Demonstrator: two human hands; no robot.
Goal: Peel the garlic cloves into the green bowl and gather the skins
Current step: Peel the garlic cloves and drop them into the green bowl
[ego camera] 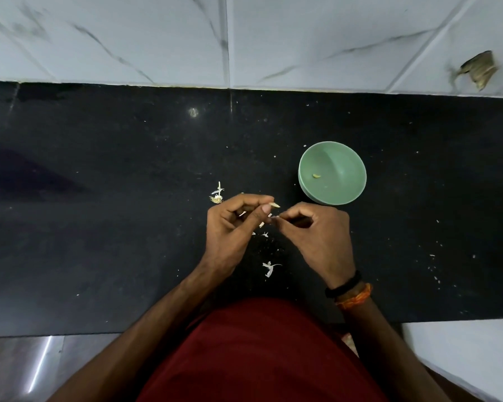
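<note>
One small peeled garlic clove [316,176] is lying in the round green plastic bowl [347,187]. Near it, the left hand [234,224] is pinching another pale clove [274,204] while the right hand [317,236] is picking at its skin. Papery white skins [269,268] are lying scattered, ungathered, on the black stone bench [128,198].

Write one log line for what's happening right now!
left hand: holds clove | right hand: pinches skin | bowl: one peeled clove | skins: scattered on counter
</note>
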